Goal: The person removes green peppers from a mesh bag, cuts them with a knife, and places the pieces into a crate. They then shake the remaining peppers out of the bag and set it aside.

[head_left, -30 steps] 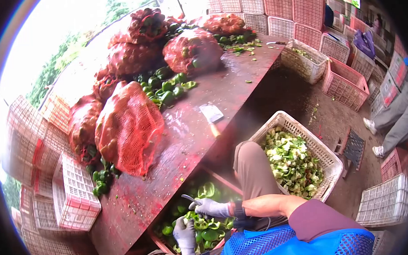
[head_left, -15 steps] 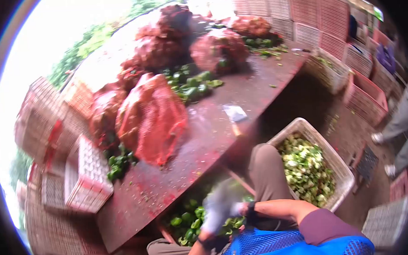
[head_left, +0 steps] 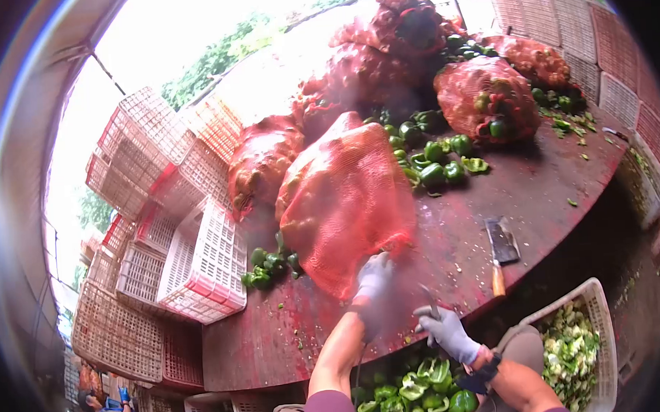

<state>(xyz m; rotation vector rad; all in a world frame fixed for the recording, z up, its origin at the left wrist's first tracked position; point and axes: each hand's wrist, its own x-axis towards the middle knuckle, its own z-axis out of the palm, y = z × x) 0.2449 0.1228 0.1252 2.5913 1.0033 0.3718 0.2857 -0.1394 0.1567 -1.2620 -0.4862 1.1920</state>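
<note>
Bell peppers (head_left: 414, 386) lie opened below, others sit whole on the worktop (head_left: 539, 197) — left hand (head_left: 375, 276) touching a mesh sack (head_left: 352, 205), its grip unclear, right hand (head_left: 447, 335) gripping a knife (head_left: 429, 302).

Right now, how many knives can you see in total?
3: one small knife in the right hand, one cleaver on the table, and apparently another knife at the table's far right edge. Sacks may hide more.

One head-worn camera looks forward and steeply down over the table (head_left: 448, 223) from close by.
</note>
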